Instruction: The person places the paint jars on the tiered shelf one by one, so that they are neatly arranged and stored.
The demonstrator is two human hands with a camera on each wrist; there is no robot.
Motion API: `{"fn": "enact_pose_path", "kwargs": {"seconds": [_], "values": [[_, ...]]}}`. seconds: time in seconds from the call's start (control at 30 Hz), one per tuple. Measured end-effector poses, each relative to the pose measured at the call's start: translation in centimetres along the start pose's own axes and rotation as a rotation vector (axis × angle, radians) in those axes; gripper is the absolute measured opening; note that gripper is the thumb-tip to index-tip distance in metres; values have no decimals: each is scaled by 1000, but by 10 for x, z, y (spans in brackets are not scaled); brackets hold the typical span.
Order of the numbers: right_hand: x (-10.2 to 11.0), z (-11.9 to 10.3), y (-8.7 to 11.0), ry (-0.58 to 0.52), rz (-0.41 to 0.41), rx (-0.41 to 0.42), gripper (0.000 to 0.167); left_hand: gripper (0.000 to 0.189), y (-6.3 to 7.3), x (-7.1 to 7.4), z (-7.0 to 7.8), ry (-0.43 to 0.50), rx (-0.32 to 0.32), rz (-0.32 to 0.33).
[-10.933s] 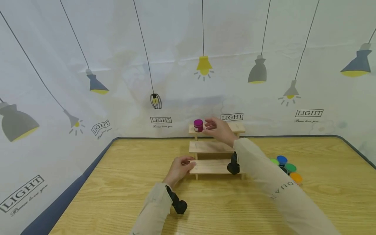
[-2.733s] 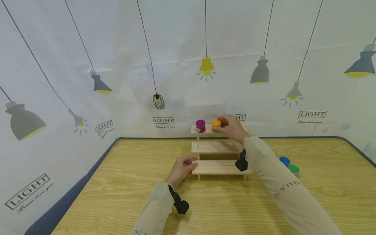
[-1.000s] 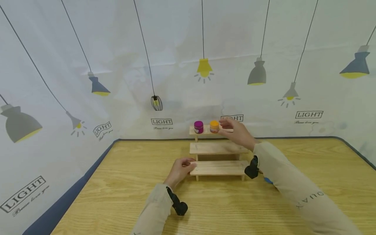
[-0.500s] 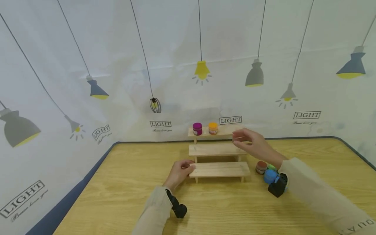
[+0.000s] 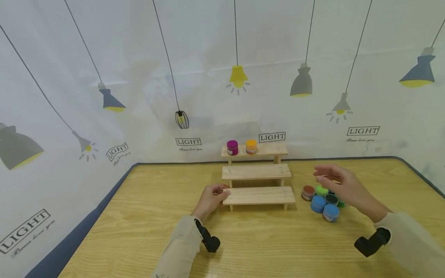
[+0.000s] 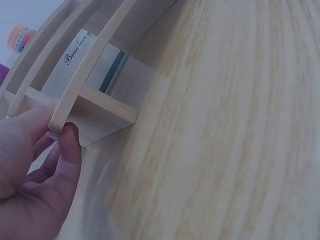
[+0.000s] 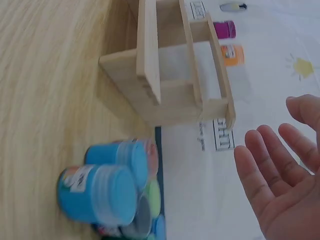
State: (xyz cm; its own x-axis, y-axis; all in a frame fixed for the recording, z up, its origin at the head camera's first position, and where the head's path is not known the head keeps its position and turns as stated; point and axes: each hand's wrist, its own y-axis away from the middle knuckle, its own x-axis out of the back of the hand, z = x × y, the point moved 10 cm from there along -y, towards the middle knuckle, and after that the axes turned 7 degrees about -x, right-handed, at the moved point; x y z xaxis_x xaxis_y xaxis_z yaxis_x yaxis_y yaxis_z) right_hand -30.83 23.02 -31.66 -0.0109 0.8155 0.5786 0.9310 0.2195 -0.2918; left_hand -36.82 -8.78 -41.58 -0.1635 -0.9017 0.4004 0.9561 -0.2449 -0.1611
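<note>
My left hand [image 5: 209, 200] pinches the left end of the lowest step of a three-tier wooden stand [image 5: 260, 195]. In the left wrist view, the thumb and fingertips of that hand [image 6: 47, 165] grip the step's edge. My right hand [image 5: 347, 189] holds nothing and hovers beside a cluster of small paint jars, its fingers loosely extended. That cluster includes a brown jar [image 5: 308, 193], a light green jar [image 5: 321, 190], a dark jar [image 5: 332, 199] and a blue jar [image 5: 330, 212]. On the top step stand a purple jar [image 5: 232, 148] and an orange jar [image 5: 251, 146], slightly apart.
The wooden table [image 5: 156, 231] reaches back to a cloth backdrop [image 5: 208, 85] printed with lamps. Next to the front blue jar is another blue jar [image 5: 318, 204]. The right hand partly hides the rear jars.
The orange jar has joined the purple one on the top step. My right hand has let go of it and moved right, over to the jar cluster. My left hand keeps its grip.
</note>
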Motion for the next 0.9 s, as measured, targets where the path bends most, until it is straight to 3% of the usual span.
{"fn": "enact_pose_path", "kwargs": {"seconds": [0.07, 0.3, 0.5, 0.7, 0.8, 0.9], "values": [[5, 7, 6, -7, 11, -14, 31, 29, 1, -1, -3, 16, 19, -2], [17, 32, 22, -8, 23, -99, 30, 31, 3, 0, -1, 18, -5, -1], [23, 75, 30, -106, -1, -206, 35, 29, -1, -1, -5, 16, 34, 0], [27, 122, 33, -121, -9, -338, 56, 28, -1, -1, -5, 15, 38, -5], [30, 128, 35, -123, -5, -375, 60, 27, -1, 0, -5, 14, 46, -1], [32, 120, 36, -122, 0, -375, 53, 27, -1, -1, -5, 15, 59, 0]]}}
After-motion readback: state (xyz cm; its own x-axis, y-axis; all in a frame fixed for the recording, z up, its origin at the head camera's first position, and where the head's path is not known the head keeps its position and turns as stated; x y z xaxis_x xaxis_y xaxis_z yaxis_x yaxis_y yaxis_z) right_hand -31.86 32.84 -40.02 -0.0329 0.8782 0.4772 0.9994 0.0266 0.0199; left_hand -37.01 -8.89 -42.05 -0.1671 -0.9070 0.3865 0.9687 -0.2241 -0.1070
